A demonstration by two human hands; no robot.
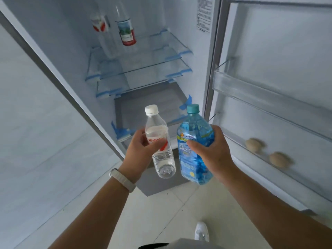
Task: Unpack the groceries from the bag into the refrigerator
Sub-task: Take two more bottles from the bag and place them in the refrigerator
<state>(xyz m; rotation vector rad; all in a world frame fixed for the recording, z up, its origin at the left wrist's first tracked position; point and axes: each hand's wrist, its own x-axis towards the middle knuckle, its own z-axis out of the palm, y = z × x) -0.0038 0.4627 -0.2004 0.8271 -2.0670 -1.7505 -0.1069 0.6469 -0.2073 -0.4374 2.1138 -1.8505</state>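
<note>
The open white refrigerator (75, 51) fills the view from ten to three o'clock, its clear glass shelves (136, 67) stacked inside and its door (280, 56) swung out at three o'clock. On the top shelf, at twelve o'clock, stand two clear plastic bottles with red-and-white labels (126, 31). The left hand (142, 148) grips a clear white-capped water bottle (159, 141); the right hand (210, 150) grips a blue teal-capped bottle (195, 146) just beside it, both at centre. Two round tan items (253, 144) lie in the lower door bin at four o'clock.
</note>
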